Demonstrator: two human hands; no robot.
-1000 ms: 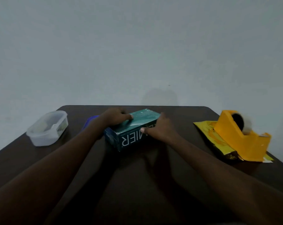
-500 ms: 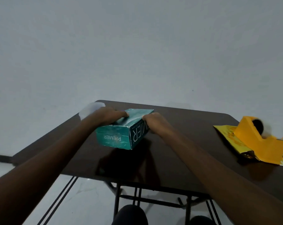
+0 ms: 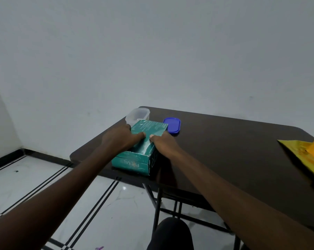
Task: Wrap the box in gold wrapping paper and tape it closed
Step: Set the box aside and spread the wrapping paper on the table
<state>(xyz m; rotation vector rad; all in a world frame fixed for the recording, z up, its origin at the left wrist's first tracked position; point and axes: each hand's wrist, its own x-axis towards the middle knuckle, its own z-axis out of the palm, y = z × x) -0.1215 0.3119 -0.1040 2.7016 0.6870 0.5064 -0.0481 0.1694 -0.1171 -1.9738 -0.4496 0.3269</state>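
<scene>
Both hands, left hand (image 3: 119, 137) and right hand (image 3: 163, 144), grasp the teal cardboard box (image 3: 141, 150) at the dark table's (image 3: 224, 150) near-left corner; overhang risks tipping it off.

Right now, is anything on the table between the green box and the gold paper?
No, nothing visible. The box, held by the left hand and right hand, sits near the table's left edge. The gold paper lies far right, with bare tabletop between. The blue lid lies behind the box, off that path.

A plain pale grey wall (image 3: 152, 51) rises behind a dark brown table (image 3: 233, 150) on black metal legs (image 3: 157, 210); glossy white tiled floor (image 3: 35, 177) carries black inlay stripes.
</scene>
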